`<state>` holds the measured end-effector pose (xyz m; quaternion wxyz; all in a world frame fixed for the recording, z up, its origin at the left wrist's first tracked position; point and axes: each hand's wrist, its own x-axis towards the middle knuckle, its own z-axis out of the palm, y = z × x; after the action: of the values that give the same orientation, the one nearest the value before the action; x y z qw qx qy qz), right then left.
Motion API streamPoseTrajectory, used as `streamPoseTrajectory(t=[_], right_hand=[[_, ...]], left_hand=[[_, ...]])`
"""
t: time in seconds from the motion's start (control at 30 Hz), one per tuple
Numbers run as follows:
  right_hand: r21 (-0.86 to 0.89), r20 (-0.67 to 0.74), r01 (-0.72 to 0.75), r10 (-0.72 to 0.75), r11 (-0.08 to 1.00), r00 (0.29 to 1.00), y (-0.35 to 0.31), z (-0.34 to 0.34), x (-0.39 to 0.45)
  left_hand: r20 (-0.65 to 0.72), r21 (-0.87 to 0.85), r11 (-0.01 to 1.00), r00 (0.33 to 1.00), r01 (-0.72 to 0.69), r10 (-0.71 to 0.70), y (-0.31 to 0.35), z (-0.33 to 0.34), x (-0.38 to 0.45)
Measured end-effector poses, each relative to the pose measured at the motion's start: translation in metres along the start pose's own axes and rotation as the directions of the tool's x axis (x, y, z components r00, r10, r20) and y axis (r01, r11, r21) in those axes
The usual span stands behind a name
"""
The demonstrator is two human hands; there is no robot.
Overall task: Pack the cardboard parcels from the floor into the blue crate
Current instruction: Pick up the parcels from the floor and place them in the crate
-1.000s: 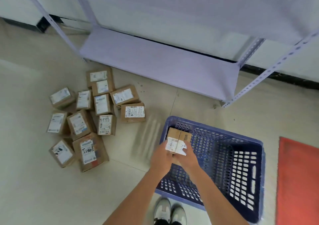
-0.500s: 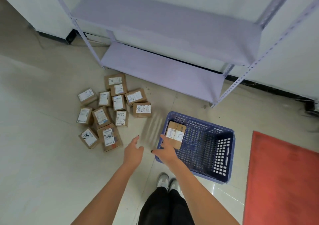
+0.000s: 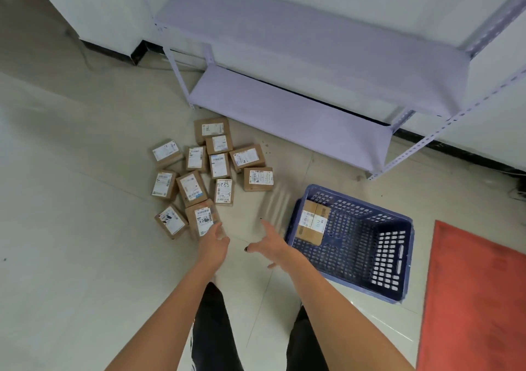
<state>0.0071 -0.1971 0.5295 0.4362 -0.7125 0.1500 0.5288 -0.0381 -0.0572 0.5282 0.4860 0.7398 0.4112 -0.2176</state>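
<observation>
Several small cardboard parcels (image 3: 212, 171) with white labels lie in a loose cluster on the tiled floor, left of centre. The blue perforated crate (image 3: 398, 256) stands to their right on the floor. One parcel (image 3: 311, 224) lies inside it against the left wall. My left hand (image 3: 213, 242) is open and reaches over the nearest parcel (image 3: 202, 218) of the cluster, its fingers at that parcel's near edge. My right hand (image 3: 271, 244) is open, fingers spread, between the cluster and the crate, holding nothing.
A pale purple metal shelf rack (image 3: 299, 108) stands behind the parcels and crate, its low shelf just above the floor. A red mat (image 3: 478, 299) lies right of the crate. My dark-trousered legs (image 3: 213, 328) are at the bottom.
Both hands let go of the parcel, which now lies in the crate. The left hand has moved left to the nearest floor parcel; the right hand has left the crate rim.
</observation>
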Motion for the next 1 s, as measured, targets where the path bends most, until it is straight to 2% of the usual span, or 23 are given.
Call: streamPoseTrajectory(t=[0.1,0.23,0.47,0.6,0.73,1.0], right_hand=[[-0.048,0.011,-0.063,0.063,0.997,0.998,-0.027,0.037,0.027],[-0.04,-0.022,-0.096,0.095,0.995,0.995,-0.061,0.088,0.073],[-0.079,-0.032,-0.057,0.054,0.995,0.998,-0.078,0.158,0.144],[-0.146,-0.031,-0.031,0.027,0.989,0.999,-0.078,0.172,0.193],[-0.14,-0.067,-0.051,0.042,0.989,0.997,-0.071,0.174,0.257],[-0.154,-0.116,-0.118,0.101,0.981,0.988,-0.007,0.179,0.399]], left_hand=[[0.019,-0.037,0.999,0.999,0.032,-0.032,-0.016,-0.038,0.035],[0.057,0.036,0.999,0.998,0.005,-0.007,-0.042,-0.085,0.084],[0.071,0.138,0.99,0.997,-0.039,0.029,-0.082,-0.122,0.16],[0.064,0.07,0.995,0.995,0.066,-0.071,-0.112,-0.121,0.205],[0.061,0.053,0.991,0.99,0.12,-0.123,-0.143,-0.104,0.26],[0.073,-0.008,0.986,0.984,0.165,-0.164,-0.226,-0.041,0.388]])
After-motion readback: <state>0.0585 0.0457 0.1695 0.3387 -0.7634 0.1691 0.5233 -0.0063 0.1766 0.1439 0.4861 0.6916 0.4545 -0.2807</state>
